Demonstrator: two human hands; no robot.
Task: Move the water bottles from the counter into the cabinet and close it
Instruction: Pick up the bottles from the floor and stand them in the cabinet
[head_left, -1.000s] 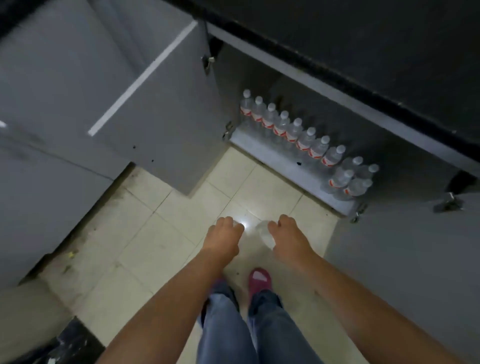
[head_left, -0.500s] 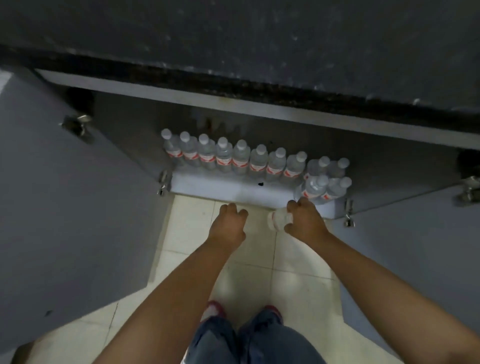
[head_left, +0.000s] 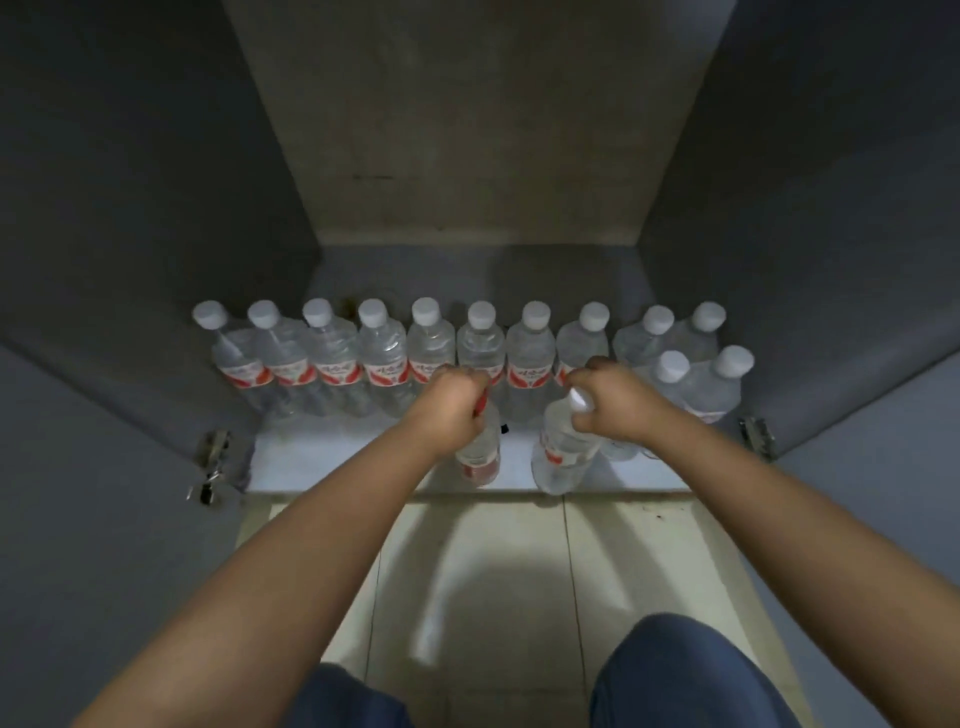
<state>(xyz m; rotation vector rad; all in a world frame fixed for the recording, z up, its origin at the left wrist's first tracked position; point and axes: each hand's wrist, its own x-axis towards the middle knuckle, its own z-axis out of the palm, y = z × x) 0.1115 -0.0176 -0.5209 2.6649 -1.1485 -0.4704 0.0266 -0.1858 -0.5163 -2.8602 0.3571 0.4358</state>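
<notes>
**Two bottles at the cabinet's front edge**

Inside the open cabinet (head_left: 467, 270), a row of clear water bottles (head_left: 431, 353) stands along the middle of the shelf floor, white caps up, each wrapped in a red-and-white label whose lettering is too blurred to read. At the right end two more bottles (head_left: 711, 384) stand in front of the row. Near the front edge of the shelf, the left hand (head_left: 451, 410) is closed in a fist around the neck of a bottle (head_left: 480, 457) with a red label, its cap hidden by the fingers. Just beside it, the right hand (head_left: 615, 402) is clamped on the top of a second bottle (head_left: 563, 452), whose white cap shows at the thumb; this bottle tilts slightly. Both bases sit at the shelf's front edge. Both doors stand wide open, with a metal hinge (head_left: 213, 462) at the lower left and another hinge (head_left: 758, 436) at the lower right.
</notes>
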